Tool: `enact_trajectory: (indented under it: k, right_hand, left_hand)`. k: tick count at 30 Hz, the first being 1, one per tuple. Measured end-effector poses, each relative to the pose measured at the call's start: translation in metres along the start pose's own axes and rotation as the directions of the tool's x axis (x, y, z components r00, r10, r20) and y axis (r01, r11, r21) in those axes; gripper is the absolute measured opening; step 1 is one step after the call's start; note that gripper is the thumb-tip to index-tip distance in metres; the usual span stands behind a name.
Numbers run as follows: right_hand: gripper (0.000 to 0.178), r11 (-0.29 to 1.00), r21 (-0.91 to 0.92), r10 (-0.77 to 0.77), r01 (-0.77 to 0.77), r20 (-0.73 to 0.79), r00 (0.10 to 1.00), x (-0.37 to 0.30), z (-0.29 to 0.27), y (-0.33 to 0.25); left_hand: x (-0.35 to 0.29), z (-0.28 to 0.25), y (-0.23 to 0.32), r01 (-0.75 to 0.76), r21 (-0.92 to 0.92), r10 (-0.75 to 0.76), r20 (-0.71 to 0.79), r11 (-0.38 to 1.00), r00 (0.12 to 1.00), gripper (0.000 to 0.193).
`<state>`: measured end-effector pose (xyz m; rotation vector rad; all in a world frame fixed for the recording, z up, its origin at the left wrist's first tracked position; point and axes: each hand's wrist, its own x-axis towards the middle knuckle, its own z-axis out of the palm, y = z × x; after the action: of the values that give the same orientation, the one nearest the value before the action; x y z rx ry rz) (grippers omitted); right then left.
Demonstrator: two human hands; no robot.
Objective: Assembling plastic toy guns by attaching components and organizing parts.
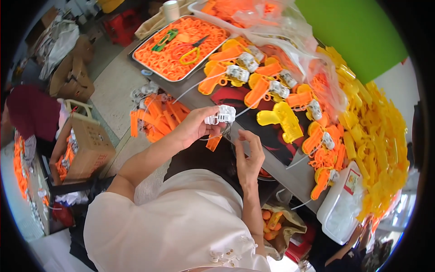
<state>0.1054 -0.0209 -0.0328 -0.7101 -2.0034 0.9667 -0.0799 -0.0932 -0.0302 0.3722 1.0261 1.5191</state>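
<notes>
In front of my body, my left hand is closed around a white plastic toy mechanism, gripped by the fingertips. Just below it hangs an orange plastic strip, along with a thin pale cord. My right hand is raised beside it, thumb and bent fingers apart, with nothing visible between them. A yellow toy gun shell lies beyond my right hand on a black and red cloth. Several yellow and orange toy guns with white mechanisms and pale cords line the table behind it.
A metal tray of orange rings carries scissors and a green tool. Yellow parts are heaped at right, near a white plastic tub. Orange strips lie left of the table. A cardboard box stands farther left.
</notes>
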Motion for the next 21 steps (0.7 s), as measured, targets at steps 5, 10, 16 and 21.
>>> enact_trajectory:
  k: [5, 10, 16, 21]
  right_hand:
    - [0.035, 0.989, -0.128, -0.09, 0.074, -0.124, 0.988, 0.001, -0.003, 0.0]
    - [0.024, 0.996, 0.005, -0.084, 0.09, -0.31, 0.947, 0.007, -0.008, 0.009]
    - [0.028, 0.936, -0.225, -0.334, 0.271, -0.32, 0.887, 0.017, -0.018, 0.014]
    - [0.028, 0.903, -0.316, -0.382, 0.292, -0.279, 0.881, 0.02, -0.028, 0.019]
  left_hand:
    - [0.013, 0.028, -0.006, 0.091, -0.13, -0.084, 0.056, 0.987, 0.995, 0.037]
    - [0.018, 0.059, -0.012, 0.104, -0.124, -0.103, 0.018, 0.987, 0.995, 0.039]
    - [0.022, 0.071, -0.019, 0.125, -0.231, -0.117, 0.048, 0.965, 0.992, 0.034]
    - [0.025, 0.079, -0.021, 0.147, -0.276, -0.139, 0.047, 0.95, 0.989, 0.031]
